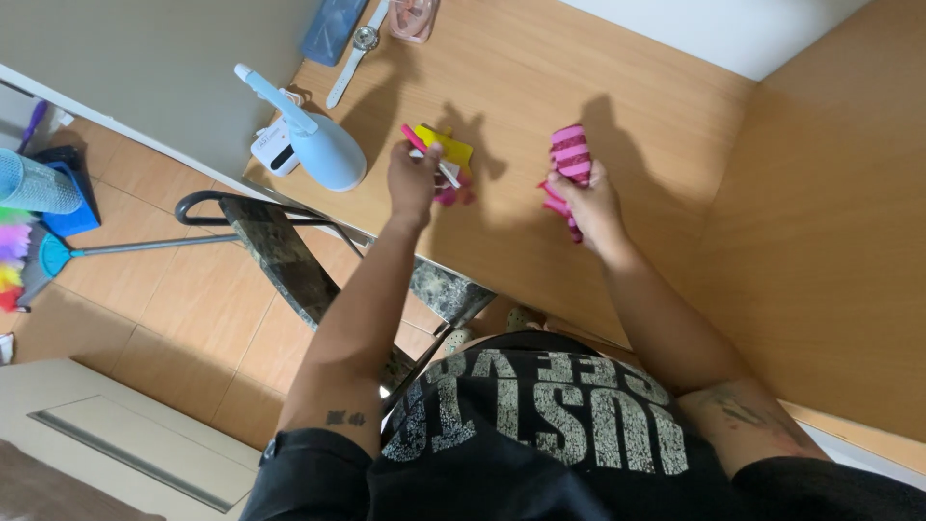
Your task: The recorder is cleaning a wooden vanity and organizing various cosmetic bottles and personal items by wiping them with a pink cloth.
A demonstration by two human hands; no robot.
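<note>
I am gripping a soft, light striped cloth (pixel 570 159) in my right hand (pixel 590 201); my left hand (pixel 413 178) is pinching a pink clip (pixel 418 141) mid-body.

A home room, likely a bedroom or study corner: a wooden desk (pixel 579 87) against a wall, a small lamp (pixel 323 145), a wristwatch (pixel 359 48), a folding chair (pixel 289 256), tiled floor (pixel 174 309) and a broom (pixel 58 253).

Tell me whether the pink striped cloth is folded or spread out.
Bunched, not spread: the pink striped cloth stands up as a narrow roll out of the right hand, above the desk.
</note>
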